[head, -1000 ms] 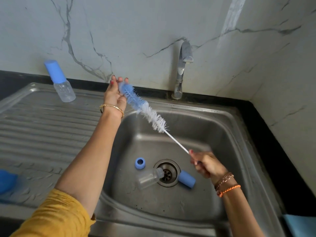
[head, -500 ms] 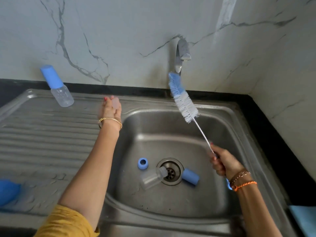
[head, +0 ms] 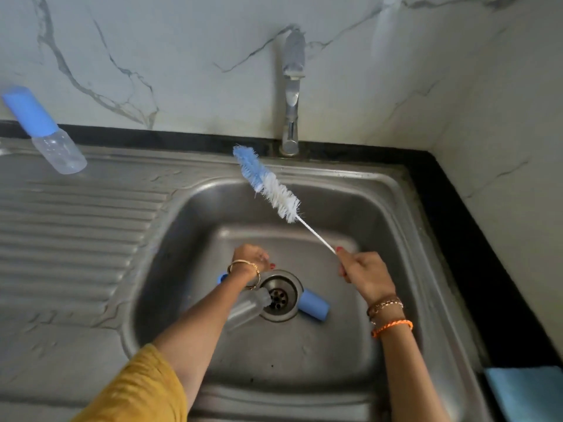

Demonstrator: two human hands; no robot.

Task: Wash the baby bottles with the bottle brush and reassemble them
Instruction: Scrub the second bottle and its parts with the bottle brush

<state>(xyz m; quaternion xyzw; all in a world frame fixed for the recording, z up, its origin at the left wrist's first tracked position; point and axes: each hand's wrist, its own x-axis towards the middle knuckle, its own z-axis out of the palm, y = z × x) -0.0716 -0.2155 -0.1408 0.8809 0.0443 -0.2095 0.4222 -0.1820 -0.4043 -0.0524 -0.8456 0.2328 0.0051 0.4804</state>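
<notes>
My right hand point(head: 362, 271) grips the thin white handle of the bottle brush point(head: 268, 187), whose blue and white bristle head points up and left over the sink basin point(head: 380, 214). My left hand point(head: 251, 258) is low in the basin, just left of the drain point(head: 280, 295). Its fingers are turned away from me, so any hold is hidden. Under that wrist lie a clear bottle body point(head: 246, 309) on its side and a blue ring point(head: 222, 277), partly covered. A blue cap point(head: 313, 304) lies right of the drain. An assembled bottle with a blue cap point(head: 45, 132) stands on the drainboard at far left.
A steel faucet point(head: 292, 86) rises behind the basin against the marble wall, with no water running. The ribbed drainboard point(head: 76, 239) spreads to the left. A light blue cloth point(head: 527, 391) lies at the bottom right corner, beside the black counter edge.
My left hand has come down from the drainboard edge into the basin near the drain. The brush has dropped from beside the faucet and tilted left, with my right hand shifting a little.
</notes>
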